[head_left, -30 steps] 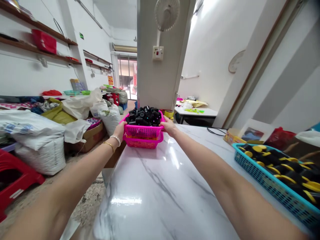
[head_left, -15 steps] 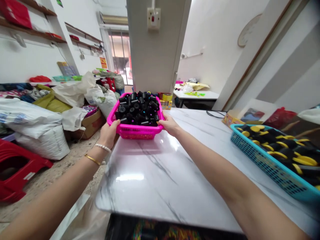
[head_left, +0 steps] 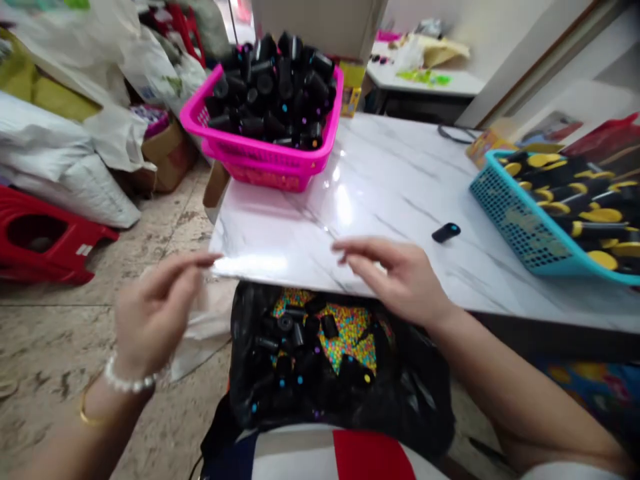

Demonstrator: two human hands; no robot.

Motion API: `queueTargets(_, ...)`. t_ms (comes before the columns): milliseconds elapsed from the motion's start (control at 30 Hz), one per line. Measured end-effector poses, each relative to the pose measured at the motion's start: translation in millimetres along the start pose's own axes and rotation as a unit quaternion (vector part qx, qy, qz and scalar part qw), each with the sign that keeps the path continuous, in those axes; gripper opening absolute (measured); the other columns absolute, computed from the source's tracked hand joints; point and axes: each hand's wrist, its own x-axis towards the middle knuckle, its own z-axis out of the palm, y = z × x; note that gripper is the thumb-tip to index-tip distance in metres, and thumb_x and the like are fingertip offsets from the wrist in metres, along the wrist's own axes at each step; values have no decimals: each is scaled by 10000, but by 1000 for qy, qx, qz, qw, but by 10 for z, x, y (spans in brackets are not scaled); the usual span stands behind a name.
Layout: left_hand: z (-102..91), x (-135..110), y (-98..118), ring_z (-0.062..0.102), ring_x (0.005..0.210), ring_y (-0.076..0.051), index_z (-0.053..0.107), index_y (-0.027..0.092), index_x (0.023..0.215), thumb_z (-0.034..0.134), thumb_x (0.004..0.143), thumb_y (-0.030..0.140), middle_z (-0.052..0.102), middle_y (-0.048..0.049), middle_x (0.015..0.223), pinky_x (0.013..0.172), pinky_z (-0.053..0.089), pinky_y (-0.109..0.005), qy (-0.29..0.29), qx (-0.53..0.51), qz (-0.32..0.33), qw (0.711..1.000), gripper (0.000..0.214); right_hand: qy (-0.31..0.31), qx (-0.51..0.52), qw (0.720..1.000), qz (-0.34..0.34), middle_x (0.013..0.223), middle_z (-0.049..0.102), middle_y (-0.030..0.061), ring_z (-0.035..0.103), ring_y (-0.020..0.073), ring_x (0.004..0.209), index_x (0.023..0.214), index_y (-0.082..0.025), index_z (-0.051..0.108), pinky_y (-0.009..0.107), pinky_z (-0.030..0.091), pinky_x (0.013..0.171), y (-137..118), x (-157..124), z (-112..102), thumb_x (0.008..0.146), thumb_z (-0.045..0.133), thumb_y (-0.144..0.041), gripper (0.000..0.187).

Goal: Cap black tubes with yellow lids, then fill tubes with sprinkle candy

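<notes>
A pink basket [head_left: 260,157] heaped with several black cylindrical caps stands at the far left corner of the white marble table [head_left: 380,200]. My left hand [head_left: 155,313] hovers off the table's near left corner, fingers loosely extended and blurred, holding nothing that I can see. My right hand [head_left: 395,277] hangs over the table's near edge with fingers stretched out and empty. Below both hands, on my lap, lies a black bag [head_left: 330,373] with several black caps on a colourful dotted surface. A single black cap [head_left: 445,232] lies loose on the table.
A blue basket [head_left: 530,233] of black and yellow parts sits at the right of the table. A red plastic stool [head_left: 45,233], white sacks [head_left: 60,167] and a cardboard box [head_left: 167,150] crowd the floor at left. A second table [head_left: 425,80] stands behind.
Both hands let go of the pink basket and drew back toward my lap. The view tilted down, bringing the black bag and the loose cap into sight.
</notes>
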Motion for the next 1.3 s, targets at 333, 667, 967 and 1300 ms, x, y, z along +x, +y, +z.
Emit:
queueTargets(333,738,-1143,-157,509,1234,-255,520,224,1307,570,869,210,536,-107,1350,1049,438,-465,-144,57,141,978,441,-207,-383,895,101,1027,686,142,664,269,900,1168,-164,590,347,499,733,357,-965,702,883,540,-355,347)
queueTargets(667,836,-1138,-292,494,1225,-268,449,245,1369,567,874,257,530,-95,1357,1064,404,-481,-196,100,175,960,510,-234,-341,910,40,1157,587,82,530,202,1066,1099,-188,566,306,437,918,531,-1137,333,813,505,-81,311)
queueTargets(967,867,-1118,-300,504,1207,-266,451,254,1365,564,878,259,531,-90,1357,1053,406,-482,-190,105,179,960,501,-269,-418,868,11,979,641,126,577,255,900,973,-171,581,334,452,760,504,-1041,531,864,489,-149,145)
queueTargets(1300,861,-1121,-323,500,1207,-252,471,239,1350,575,870,246,535,-86,1353,1060,403,-449,-191,103,182,959,491,-210,-301,923,113,996,694,81,654,196,848,1138,-180,596,302,488,765,509,-1091,263,933,460,-276,263)
